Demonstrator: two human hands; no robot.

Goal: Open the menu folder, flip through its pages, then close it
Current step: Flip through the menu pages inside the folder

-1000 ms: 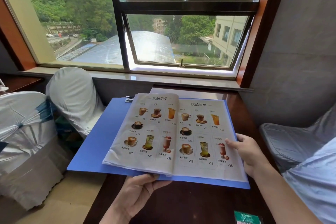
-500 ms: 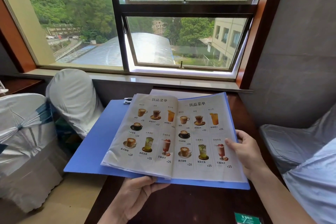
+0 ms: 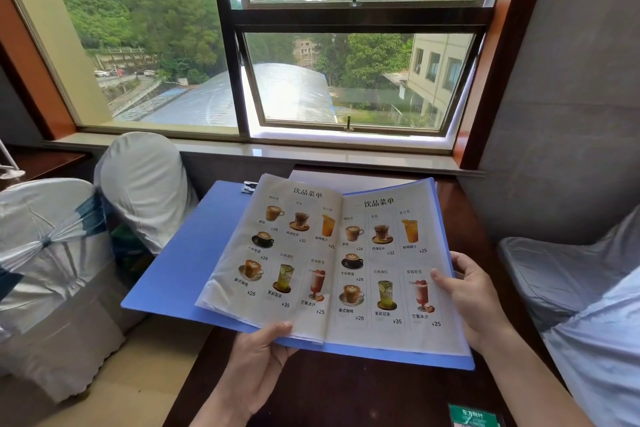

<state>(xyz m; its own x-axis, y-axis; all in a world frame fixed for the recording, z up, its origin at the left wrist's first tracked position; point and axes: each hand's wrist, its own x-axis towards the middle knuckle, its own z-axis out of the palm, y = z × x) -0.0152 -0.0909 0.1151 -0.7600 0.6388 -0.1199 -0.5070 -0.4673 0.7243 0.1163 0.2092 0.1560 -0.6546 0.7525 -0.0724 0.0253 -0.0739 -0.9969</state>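
Observation:
A blue menu folder [image 3: 180, 263] lies open above a dark wooden table [image 3: 346, 388], tilted with its right cover raised. Its clear sleeve pages [image 3: 339, 263] show drink pictures and prices on both sides. My left hand [image 3: 258, 360] holds the folder's near edge at the spine, thumb on the left page stack. My right hand [image 3: 474, 298] grips the right edge of the right pages and cover, thumb resting on the page.
Two chairs with white covers [image 3: 138, 184] stand left of the table, the nearer one [image 3: 45, 253] tied with a blue sash. A window sill [image 3: 311, 149] runs behind. A grey-covered seat [image 3: 561, 274] is at right. A green card [image 3: 474, 418] lies at the table's near edge.
The right side of the folder has lifted and tilted inward as my right hand raised it. The left hand has stayed at the near edge.

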